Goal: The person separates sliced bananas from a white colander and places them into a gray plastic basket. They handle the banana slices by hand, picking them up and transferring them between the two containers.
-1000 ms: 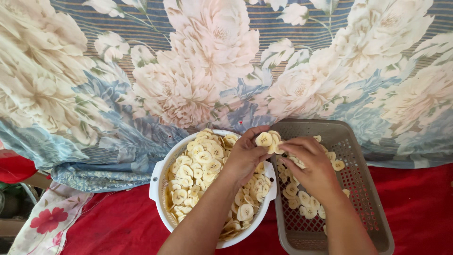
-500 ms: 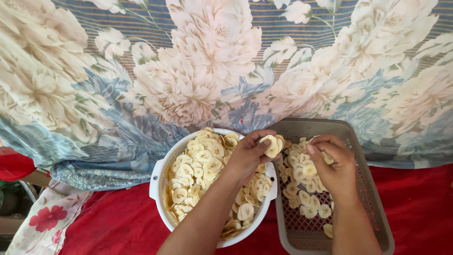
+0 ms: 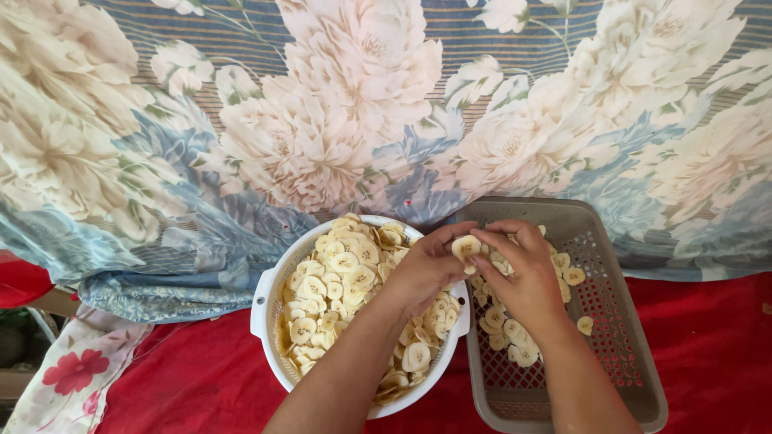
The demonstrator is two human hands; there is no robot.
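Fingertips [image 3: 476, 251] of both hands pinch one pale yellow round banana slice [image 3: 465, 246] between white round plastic colander [image 3: 264, 296] and grey rectangular mesh tray [image 3: 619, 265]. Left hand [image 3: 426, 269] grips from 8 o'clock, right hand [image 3: 523, 273] from 4 o'clock, equally near.

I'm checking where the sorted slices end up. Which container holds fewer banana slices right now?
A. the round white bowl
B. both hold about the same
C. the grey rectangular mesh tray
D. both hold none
C: the grey mesh tray has only a scattering of slices with bare mesh showing, while the round white bowl is heaped full.
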